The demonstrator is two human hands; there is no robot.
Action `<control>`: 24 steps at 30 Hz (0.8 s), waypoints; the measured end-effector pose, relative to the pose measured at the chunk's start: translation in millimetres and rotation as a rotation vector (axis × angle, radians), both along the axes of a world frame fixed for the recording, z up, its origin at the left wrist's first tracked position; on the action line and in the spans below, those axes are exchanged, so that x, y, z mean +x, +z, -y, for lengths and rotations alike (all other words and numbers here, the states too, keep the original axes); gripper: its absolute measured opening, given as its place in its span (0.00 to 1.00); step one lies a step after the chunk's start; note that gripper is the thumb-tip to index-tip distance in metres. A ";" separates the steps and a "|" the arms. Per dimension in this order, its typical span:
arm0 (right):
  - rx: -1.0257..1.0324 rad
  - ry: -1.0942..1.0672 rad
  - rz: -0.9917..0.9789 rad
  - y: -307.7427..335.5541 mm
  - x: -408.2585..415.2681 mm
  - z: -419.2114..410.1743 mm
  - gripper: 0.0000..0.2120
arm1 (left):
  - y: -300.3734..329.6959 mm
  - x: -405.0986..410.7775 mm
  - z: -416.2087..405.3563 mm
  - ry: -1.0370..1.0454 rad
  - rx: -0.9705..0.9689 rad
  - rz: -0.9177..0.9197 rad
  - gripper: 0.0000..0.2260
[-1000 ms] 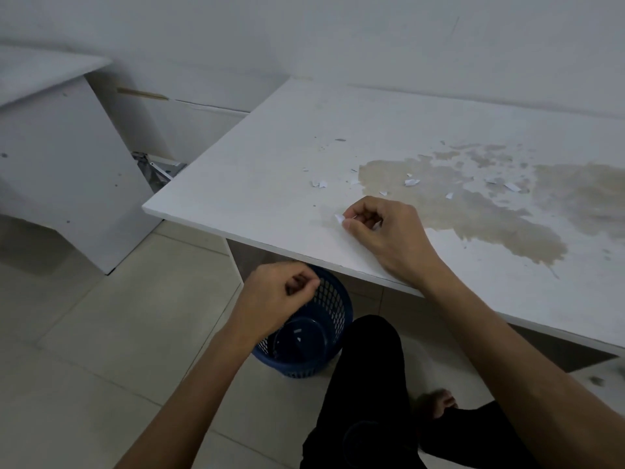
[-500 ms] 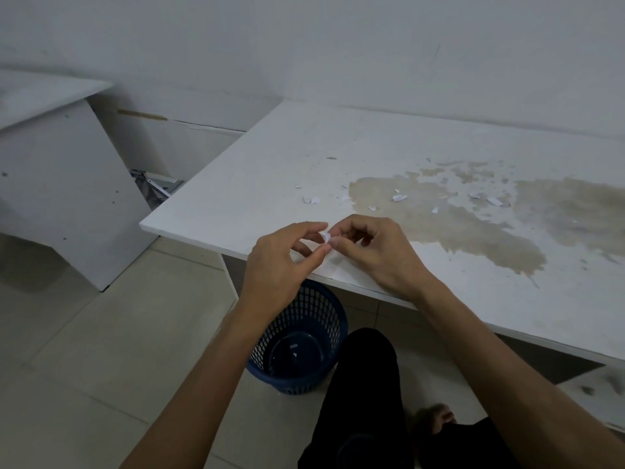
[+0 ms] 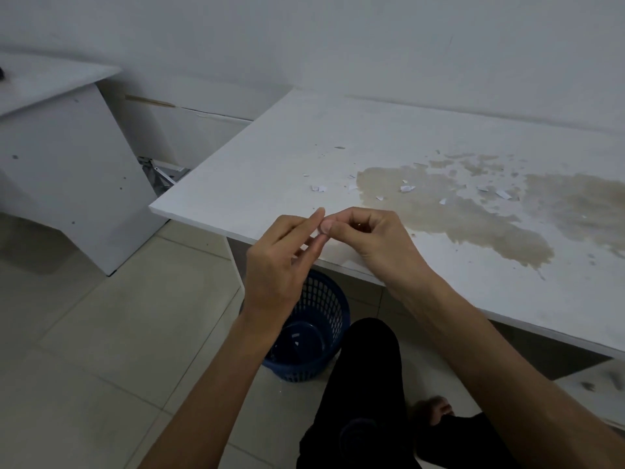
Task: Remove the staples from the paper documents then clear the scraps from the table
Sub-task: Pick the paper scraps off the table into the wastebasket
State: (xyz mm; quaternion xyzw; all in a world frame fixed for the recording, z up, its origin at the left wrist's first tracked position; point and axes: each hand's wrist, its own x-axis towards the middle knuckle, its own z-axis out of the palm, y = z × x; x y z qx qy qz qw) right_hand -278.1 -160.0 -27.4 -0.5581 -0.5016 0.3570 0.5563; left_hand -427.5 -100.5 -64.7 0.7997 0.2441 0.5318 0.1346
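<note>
While a blue mesh wastebasket [image 3: 314, 330] waits below to catch debris, the left hand [image 3: 280, 265] and right hand [image 3: 375, 242] meet fingertip to fingertip, apparently pinching a tiny paper scrap; more paper scraps [image 3: 407, 188] litter the stained counter [image 3: 287, 157] beyond.

You will find no legible text, label, brand, number or sign anywhere in view. The paper scraps [image 3: 407, 188] lying on the table [image 3: 270, 170] are too small to show print, and the blue basket [image 3: 324, 319] below the table's near edge bears no marking.
</note>
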 end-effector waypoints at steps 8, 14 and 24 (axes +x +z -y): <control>0.043 0.037 0.199 -7.7 -23.1 26.1 0.07 | -15.2 -24.6 20.0 0.065 -0.054 0.028 0.13; 0.077 -0.006 0.350 -15.8 -18.9 24.9 0.02 | -24.0 -23.0 22.0 0.050 -0.139 0.049 0.08; -0.011 0.016 0.369 -12.8 -0.9 15.5 0.09 | -25.0 -2.3 16.2 0.058 -0.295 0.078 0.04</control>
